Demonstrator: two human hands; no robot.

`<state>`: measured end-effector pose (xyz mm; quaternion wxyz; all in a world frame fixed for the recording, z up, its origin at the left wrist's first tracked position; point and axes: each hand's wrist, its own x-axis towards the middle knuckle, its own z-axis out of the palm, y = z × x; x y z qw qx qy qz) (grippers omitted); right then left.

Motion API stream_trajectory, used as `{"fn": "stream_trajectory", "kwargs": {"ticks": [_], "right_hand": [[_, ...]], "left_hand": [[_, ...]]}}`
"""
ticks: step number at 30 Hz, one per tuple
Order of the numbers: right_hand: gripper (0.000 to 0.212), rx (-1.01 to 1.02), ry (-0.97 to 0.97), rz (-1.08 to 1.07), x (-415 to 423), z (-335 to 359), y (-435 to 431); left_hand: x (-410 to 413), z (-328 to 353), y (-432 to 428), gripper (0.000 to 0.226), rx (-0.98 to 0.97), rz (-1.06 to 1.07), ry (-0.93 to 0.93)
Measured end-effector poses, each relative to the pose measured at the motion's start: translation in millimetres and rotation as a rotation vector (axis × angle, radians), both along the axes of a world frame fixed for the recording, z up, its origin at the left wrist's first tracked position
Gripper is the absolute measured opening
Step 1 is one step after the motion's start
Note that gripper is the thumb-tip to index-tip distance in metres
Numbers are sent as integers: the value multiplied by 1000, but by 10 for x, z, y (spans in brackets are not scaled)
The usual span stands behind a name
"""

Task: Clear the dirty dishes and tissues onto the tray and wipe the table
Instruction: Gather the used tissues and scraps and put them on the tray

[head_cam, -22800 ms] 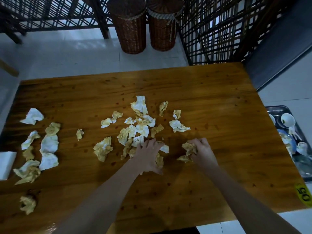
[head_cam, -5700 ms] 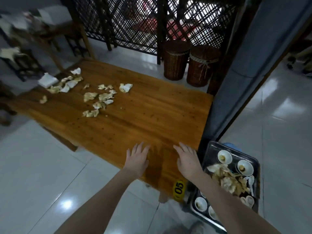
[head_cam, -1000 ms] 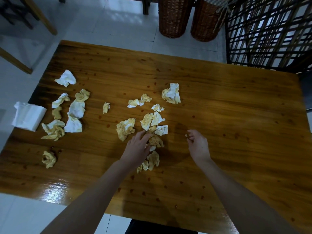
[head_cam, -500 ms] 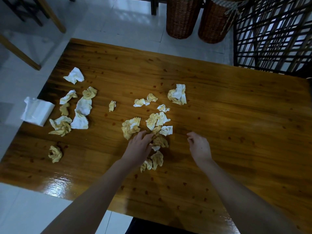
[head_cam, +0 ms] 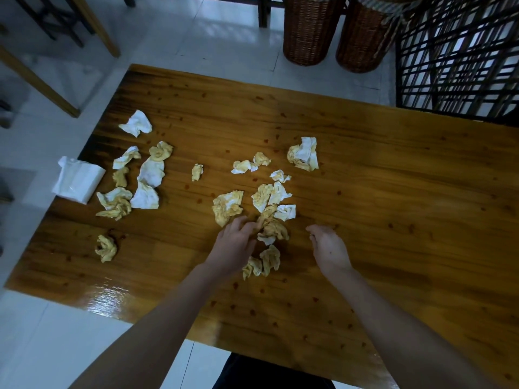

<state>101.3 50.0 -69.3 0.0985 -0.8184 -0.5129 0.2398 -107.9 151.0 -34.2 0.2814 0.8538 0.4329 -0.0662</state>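
Note:
Several crumpled, yellow-stained tissues lie on the wooden table (head_cam: 393, 192). A central cluster of tissues (head_cam: 269, 211) sits just beyond my hands, and a second group of tissues (head_cam: 140, 178) lies at the left end. My left hand (head_cam: 234, 247) rests on the table with its fingertips touching a stained wad (head_cam: 273, 230). Two more wads (head_cam: 262, 263) lie by its wrist. To the right of that wad, my right hand (head_cam: 327, 247) hovers with loosely curled fingers that hold nothing. No tray or dishes are in view.
A white tissue pack (head_cam: 78, 179) sits at the table's left edge. Small reddish sauce spots dot the wood. Two wicker baskets (head_cam: 337, 29) stand on the floor beyond the far edge, with a dark lattice screen (head_cam: 460, 51) at the right and chair legs at upper left.
Since a second ago my view has shifted slightly, and both hands stay near the central tissue cluster. My left hand's fingers have reached onto the stained wad.

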Motion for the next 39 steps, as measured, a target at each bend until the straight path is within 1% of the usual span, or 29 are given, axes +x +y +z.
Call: {"fn": "stream_trajectory", "kwargs": {"ticks": [2,6,11,14,16,19,24,28,34,39], "right_hand": [[43,-15,-19,32,-22,-21,9],[42,24,0,9,-113,4,64],[35,136,103,-54,-282,101,264],[29,238,201,-161,-332,164,399],[26,268,253,-225,-338,206,476],[26,254,294,-244,-361,239,582],[23,244,299,-280,-341,220,745],[24,155,292,-234,-338,124,798],[35,158,308,-223,-297,134,698],[34,165,252,-245,-184,196,513]], "left_hand": [[-35,7,-14,45,-2,-1,-1],[-101,10,-24,46,5,-5,0],[-159,51,-41,47,-12,17,14],[-201,67,-44,47,-12,35,25],[-232,70,-42,47,-14,48,28],[-288,69,-43,47,-23,68,36],[-377,55,-34,47,-11,88,36],[-423,41,-16,46,-20,94,26],[-381,33,-24,48,-2,82,30],[-250,44,-12,49,-15,56,26]]}}
